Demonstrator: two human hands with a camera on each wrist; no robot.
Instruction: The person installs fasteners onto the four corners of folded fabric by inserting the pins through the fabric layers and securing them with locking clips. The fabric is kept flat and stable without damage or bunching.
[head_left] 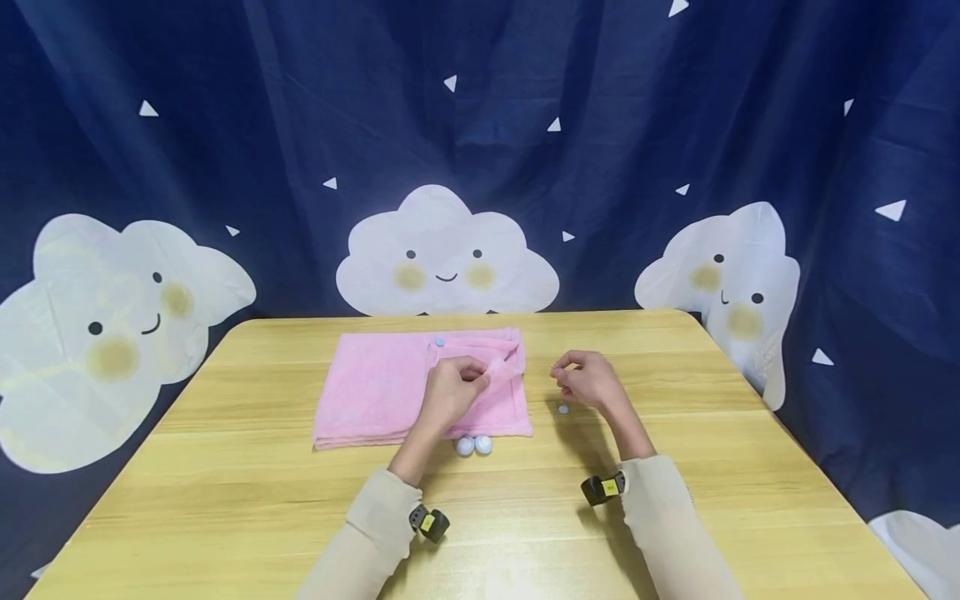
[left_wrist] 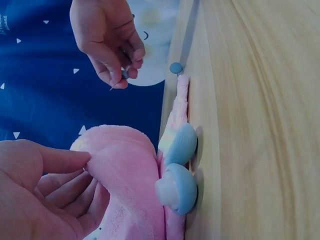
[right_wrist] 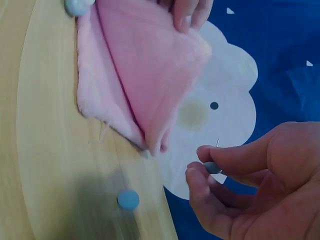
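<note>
A folded pink fleece cloth [head_left: 375, 383] lies on the table. Near its right end, my left hand [head_left: 452, 390] pinches a raised fold of it between thumb and fingers. My right hand [head_left: 588, 379] is held in the air to the right of the cloth. Between its thumb and forefinger is a small blue-headed pin [right_wrist: 213, 167] with a thin needle pointing up. Below that hand a round blue piece [head_left: 563, 409] rests on the table. Another small blue piece [head_left: 439, 342] sits on the cloth near its back edge.
Two pale blue mushroom-shaped pieces, one on the left [head_left: 465, 446] and one on the right [head_left: 483, 445], stand side by side at the cloth's front edge. The wooden table [head_left: 225, 500] ends at a dark blue curtain [head_left: 450, 150] with cloud faces.
</note>
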